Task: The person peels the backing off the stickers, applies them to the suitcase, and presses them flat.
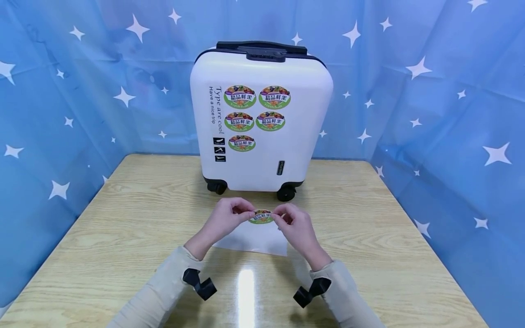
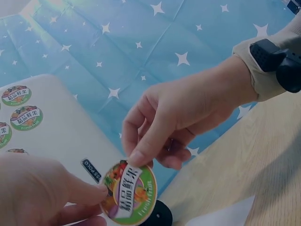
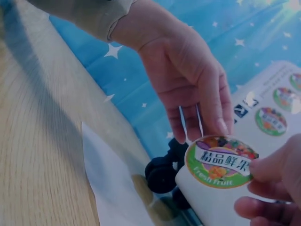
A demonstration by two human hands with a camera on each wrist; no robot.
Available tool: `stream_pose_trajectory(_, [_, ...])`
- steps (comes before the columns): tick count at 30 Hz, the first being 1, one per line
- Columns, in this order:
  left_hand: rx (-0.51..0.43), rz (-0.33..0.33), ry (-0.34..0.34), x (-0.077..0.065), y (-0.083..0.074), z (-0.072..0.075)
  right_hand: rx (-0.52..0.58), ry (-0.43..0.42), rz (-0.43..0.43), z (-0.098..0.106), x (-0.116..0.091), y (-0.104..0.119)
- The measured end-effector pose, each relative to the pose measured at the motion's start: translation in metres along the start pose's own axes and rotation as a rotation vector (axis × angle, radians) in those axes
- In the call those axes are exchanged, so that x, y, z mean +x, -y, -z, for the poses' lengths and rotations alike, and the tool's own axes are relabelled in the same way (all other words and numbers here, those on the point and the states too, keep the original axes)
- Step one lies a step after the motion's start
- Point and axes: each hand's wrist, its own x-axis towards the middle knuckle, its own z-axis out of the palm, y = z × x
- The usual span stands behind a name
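Note:
Both hands hold one oval fruit sticker [image 1: 261, 217] between them, in front of the suitcase. My left hand [image 1: 227, 217] pinches its left edge with thumb and fingertips. At the opposite edge, my right hand [image 1: 298, 228] pinches it the same way. The printed face, green with fruit and white lettering, shows in the left wrist view as an oval sticker [image 2: 129, 193]. Behind stands a white suitcase [image 1: 262, 166], upright on black wheels. Five matching stickers, that is several, are on its front, including a lowest one [image 1: 242, 143] alone in its row.
A white sheet of paper [image 1: 254, 239] lies on the wooden table [image 1: 135, 228] below the hands. Black printed text and small icons [image 1: 219, 150] run down the suitcase's left side. A blue star-patterned curtain [image 1: 82, 105] hangs around the table's back and sides.

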Motion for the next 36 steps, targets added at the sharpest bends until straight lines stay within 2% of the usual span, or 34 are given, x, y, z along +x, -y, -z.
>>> stream_pose_trajectory(7, [-0.039,0.025,-0.038,0.001,-0.001,0.001,0.14,-0.023,-0.091,0.005,0.003,0.001])
stream_pose_trajectory(15, [-0.054,-0.051,-0.153,0.008,-0.001,-0.001,0.234,-0.044,-0.171,0.007,0.007,0.006])
stream_pose_trajectory(21, [-0.042,-0.072,-0.178,0.01,-0.003,-0.001,0.258,-0.057,-0.204,0.005,0.01,0.006])
stream_pose_trajectory(30, [-0.061,-0.084,-0.176,0.016,-0.011,0.0,0.246,-0.086,-0.167,0.009,0.02,0.008])
stream_pose_trajectory(36, [-0.009,-0.127,-0.196,0.021,-0.016,0.002,0.262,-0.093,-0.132,0.013,0.027,0.009])
